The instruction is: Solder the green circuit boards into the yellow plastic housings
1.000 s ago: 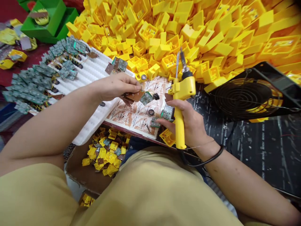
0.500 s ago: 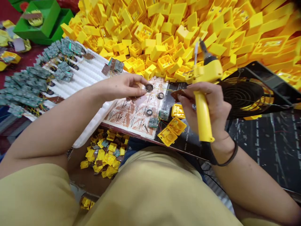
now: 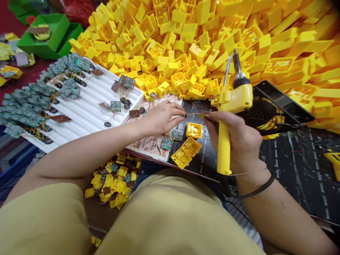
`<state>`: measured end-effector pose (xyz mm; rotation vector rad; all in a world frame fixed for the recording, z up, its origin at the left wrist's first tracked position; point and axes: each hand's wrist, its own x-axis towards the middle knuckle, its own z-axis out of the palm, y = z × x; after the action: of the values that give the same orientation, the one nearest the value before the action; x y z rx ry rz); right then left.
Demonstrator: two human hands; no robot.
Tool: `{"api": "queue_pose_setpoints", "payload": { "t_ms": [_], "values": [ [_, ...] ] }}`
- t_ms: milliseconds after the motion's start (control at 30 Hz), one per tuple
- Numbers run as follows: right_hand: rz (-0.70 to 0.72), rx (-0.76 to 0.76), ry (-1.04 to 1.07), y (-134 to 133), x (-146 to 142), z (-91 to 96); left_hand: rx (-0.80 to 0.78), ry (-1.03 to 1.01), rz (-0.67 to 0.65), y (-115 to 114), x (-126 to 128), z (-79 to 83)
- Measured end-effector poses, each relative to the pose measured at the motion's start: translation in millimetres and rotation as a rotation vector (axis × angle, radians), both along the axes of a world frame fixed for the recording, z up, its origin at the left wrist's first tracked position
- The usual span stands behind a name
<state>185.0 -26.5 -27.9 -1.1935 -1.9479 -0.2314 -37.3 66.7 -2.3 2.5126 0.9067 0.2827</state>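
My right hand is wrapped around a yellow soldering gun, its metal tip and a thin tube pointing up and away. Its thumb and finger also pinch a small brown circuit board, mostly hidden. Thin yellow wires run from there to the fingertips of my left hand. Those fingertips are closed on a small dark part, too covered to make out. Below lie an upright yellow case, an opened yellow case and green circuit boards.
Yellow cases are heaped at the back. A black fan stands right of the soldering gun. At left, a white foam sheet bears wired boards. Green trays sit far left; a box of yellow parts is below the table edge.
My left hand has moved right and down, from a round black disc to the wires by my right hand. The soldering gun has shifted slightly down and right. The view has shifted too.
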Motion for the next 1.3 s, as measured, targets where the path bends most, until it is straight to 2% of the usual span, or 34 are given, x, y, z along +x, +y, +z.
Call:
{"api": "queue_pose_setpoints", "payload": {
  "t_ms": [133,267,333,533,700,767,833,900,967,1033,1100,1200,1300],
  "values": [
    [0.029,0.042,-0.073,-9.7,9.3,-3.8,-0.306,-0.209,0.049,-3.2,26.6,-18.1],
    [0.002,0.131,-0.098,-17.9,17.8,-5.6,-0.846,-0.525,0.018,-8.7,41.2,-24.0],
    [-0.014,0.167,-0.104,-21.8,19.8,-5.3,-1.053,-0.686,0.06,-13.4,47.3,-24.2],
    [-0.041,0.175,-0.088,-31.5,17.3,-10.0,-1.296,-1.047,0.381,-33.9,66.8,-15.6],
    [-0.035,0.182,-0.041,-35.8,7.2,-20.2,-1.485,-1.121,0.526,-45.0,75.1,-6.6],
    [-0.024,0.169,-0.01,-36.9,3.9,-19.5,-1.446,-1.108,0.543,-42.9,69.5,-4.8],
    [-0.016,0.112,0.032,-35.2,4.2,-16.5,-1.29,-1.021,0.517,-35.8,57.5,-2.6],
    [-0.015,0.015,0.052,-28.1,8.1,-15.1,-1.04,-0.801,0.433,-25.3,42.0,0.2],
    [0.007,-0.073,0.022,-15.6,13.3,-19.1,-0.722,-0.538,0.335,-14.2,28.5,1.9],
    [0.057,-0.117,-0.033,-1.3,17.0,-28.6,-0.406,-0.331,0.265,-5.4,21.7,0.6],
    [0.106,-0.142,-0.073,9.4,18.2,-39.7,-0.174,-0.162,0.221,-0.4,22.0,-3.8],
    [0.118,-0.161,-0.098,10.7,18.0,-48.8,-0.067,0.039,0.181,0.4,29.0,-12.0],
    [0.099,-0.138,-0.095,-3.3,19.6,-43.2,-0.133,0.069,0.165,-3.0,34.9,-17.2]
  ]
}}
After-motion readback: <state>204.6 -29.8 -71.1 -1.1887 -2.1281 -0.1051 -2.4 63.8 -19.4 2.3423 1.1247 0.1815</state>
